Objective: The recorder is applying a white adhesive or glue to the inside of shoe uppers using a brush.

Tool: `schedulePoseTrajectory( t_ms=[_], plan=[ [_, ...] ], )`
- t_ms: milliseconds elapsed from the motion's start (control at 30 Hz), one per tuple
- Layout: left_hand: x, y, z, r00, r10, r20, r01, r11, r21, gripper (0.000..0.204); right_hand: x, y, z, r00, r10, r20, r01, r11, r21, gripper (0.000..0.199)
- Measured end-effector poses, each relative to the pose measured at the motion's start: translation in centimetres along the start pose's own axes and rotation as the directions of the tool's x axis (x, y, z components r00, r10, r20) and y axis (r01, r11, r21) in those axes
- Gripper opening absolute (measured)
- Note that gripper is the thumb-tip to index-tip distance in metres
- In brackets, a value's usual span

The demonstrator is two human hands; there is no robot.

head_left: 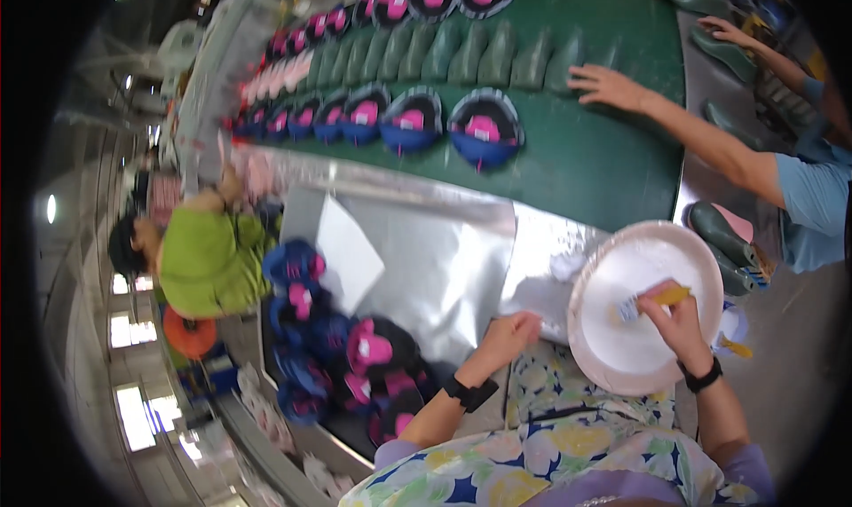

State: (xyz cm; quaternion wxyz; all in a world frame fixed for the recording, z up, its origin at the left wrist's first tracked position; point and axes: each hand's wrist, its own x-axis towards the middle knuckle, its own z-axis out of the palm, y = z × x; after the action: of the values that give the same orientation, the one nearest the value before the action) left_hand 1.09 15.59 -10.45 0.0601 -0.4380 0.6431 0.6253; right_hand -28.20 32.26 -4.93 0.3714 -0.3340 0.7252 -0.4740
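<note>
My right hand (682, 322) grips a brush (629, 309) with a yellow handle, its pale bristles pointing left over a round pinkish basin (581, 330). White liquid (635, 338) covers the basin's bottom. Left of the basin, my left hand (510, 337) hovers near the metal table (461, 267) with its fingers curled in and nothing visible in them. A heap of dark blue and pink shoe uppers (342, 347) lies further left on that table. Beyond it, rows of uppers (485, 127) and green shoe lasts (495, 56) stand on a green conveyor belt (603, 165).
A co-worker's hand (608, 87) reaches from the right to the end of the row of lasts. Another person in a green shirt (209, 259) works at the left. A white sheet (348, 250) lies on the metal table. More lasts (717, 232) sit right of the basin.
</note>
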Motion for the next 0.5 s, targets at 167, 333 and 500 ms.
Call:
schedulePoseTrajectory(
  t_ms=[167,333,500],
  plan=[
    [-7.6,-24.2,11.5,0.943,-0.087,-0.321,0.128,0.986,0.109,0.03,-1.3,-4.5,-1.7,0.99,-0.007,0.14,0.011,1.0,-0.023,0.012],
    [10.4,-30.2,14.6,0.962,0.212,-0.17,-0.081,0.82,0.567,0.037,-4.1,-0.7,-2.2,0.985,0.069,0.158,-0.062,0.997,-0.049,0.014],
    [15.9,-26.4,22.9,0.959,0.278,-0.054,-0.246,0.912,0.329,0.039,-4.7,-0.1,-3.0,0.983,0.164,0.088,-0.161,0.986,-0.034,0.014]
  ],
)
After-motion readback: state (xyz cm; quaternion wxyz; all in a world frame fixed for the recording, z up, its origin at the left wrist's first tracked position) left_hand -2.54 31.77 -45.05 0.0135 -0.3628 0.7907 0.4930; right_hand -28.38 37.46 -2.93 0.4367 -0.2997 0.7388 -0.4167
